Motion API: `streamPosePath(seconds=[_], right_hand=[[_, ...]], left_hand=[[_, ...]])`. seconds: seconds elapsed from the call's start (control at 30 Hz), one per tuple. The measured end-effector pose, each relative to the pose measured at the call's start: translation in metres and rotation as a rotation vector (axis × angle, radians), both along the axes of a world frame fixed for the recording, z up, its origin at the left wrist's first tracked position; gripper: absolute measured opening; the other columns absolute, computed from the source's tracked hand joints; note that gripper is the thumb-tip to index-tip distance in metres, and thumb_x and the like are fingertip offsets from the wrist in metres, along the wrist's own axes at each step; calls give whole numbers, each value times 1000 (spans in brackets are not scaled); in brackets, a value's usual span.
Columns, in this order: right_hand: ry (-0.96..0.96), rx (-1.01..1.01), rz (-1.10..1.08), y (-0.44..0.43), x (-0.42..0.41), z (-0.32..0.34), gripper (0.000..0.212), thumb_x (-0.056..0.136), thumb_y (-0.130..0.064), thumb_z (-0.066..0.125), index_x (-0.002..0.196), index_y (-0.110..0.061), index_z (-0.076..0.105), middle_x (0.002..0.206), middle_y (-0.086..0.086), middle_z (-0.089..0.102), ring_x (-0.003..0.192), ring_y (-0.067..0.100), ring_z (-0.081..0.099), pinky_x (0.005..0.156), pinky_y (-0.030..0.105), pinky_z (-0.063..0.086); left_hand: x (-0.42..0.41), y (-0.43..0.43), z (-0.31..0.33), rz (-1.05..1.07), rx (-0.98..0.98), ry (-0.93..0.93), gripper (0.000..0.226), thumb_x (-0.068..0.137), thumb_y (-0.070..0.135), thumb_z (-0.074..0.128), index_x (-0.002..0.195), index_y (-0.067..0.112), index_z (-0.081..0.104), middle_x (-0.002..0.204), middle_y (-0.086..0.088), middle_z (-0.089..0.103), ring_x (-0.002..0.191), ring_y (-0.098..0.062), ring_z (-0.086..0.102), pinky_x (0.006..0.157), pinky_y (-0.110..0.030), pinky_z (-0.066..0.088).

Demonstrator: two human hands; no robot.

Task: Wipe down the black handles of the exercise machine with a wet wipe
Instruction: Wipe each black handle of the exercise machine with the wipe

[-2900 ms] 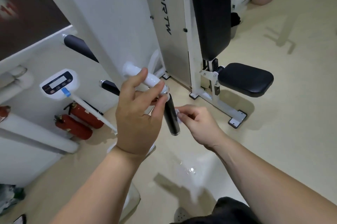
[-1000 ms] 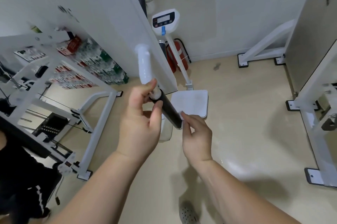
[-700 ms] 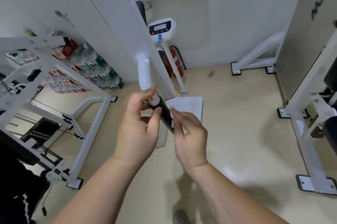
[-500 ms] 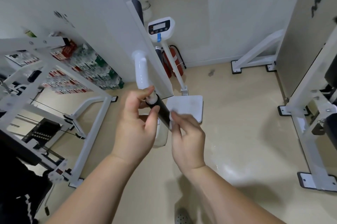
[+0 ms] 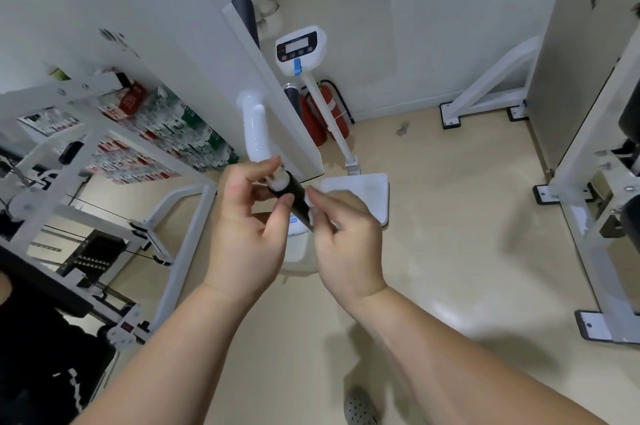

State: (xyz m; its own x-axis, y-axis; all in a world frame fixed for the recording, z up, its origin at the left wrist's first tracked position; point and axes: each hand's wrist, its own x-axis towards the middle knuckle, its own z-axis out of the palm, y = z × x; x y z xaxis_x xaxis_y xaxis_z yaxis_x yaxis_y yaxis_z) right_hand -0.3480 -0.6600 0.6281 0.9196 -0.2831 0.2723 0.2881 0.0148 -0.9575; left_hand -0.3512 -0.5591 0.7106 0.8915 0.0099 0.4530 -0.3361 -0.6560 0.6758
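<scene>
Head view: your left hand (image 5: 242,237) grips the joint where the white machine arm (image 5: 254,134) meets the black handle (image 5: 296,193), with thumb and fingers curled round it. Your right hand (image 5: 346,244) pinches the wet wipe (image 5: 310,208) against the handle's right side, fingers narrow and curled. The wipe is mostly hidden; only a white scrap shows. The handle slants down to the right at centre frame, its lower end covered by your right fingers.

A white panel (image 5: 225,61) has its edge just beside the handle. An upper black grip (image 5: 244,11) and a lower black grip (image 5: 292,97) sit along that edge. The column scale has its display head (image 5: 300,50) behind and its platform (image 5: 367,189) on the floor past your right hand. Red fire extinguishers (image 5: 317,118) stand at the wall. There is a left machine frame (image 5: 79,161) and a right machine frame (image 5: 585,210). Stocked shelves (image 5: 166,134) are behind the left frame. A grey shoe (image 5: 360,410) shows at the bottom edge.
</scene>
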Motion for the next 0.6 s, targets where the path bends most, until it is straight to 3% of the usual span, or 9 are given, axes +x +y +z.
streamPosePath(seconds=[0.13,0.33,0.43,0.53,0.6], right_hand=[[-117,51,-53,-1,5,18,29,91,0,59,111,-11,77,97,-2,71,97,19,66,86,29,53],[173,-19,-31,-13,-13,-37,26,94,0,62,109,-15,77,91,-20,63,91,-5,61,82,7,41],[106,5,-54,-9,-9,-6,28,94,4,61,113,-11,76,95,-20,61,96,-7,60,86,6,42],[-63,-25,-124,-4,-7,26,33,95,4,58,120,-12,73,99,-16,61,100,3,62,89,16,50],[-98,-90,-218,-1,-10,20,36,94,2,57,122,-15,72,94,-11,61,94,9,62,86,20,52]], left_hand=[[2,-6,-1,-42,15,-27,75,85,-9,65,111,59,49,106,4,55,94,-15,59,78,-29,53],[12,-3,-6,-69,-4,-36,63,86,4,62,114,59,49,107,1,55,99,-27,60,84,-53,57],[15,-1,-8,-138,-27,-46,66,85,2,63,114,60,50,110,11,53,99,-24,62,80,-39,58],[16,3,-7,-259,-103,-20,70,86,-6,61,113,59,55,113,0,56,99,-17,64,76,-21,54],[18,10,-6,-341,-109,3,69,87,-9,58,115,54,59,114,-3,57,100,-14,64,78,-20,54]])
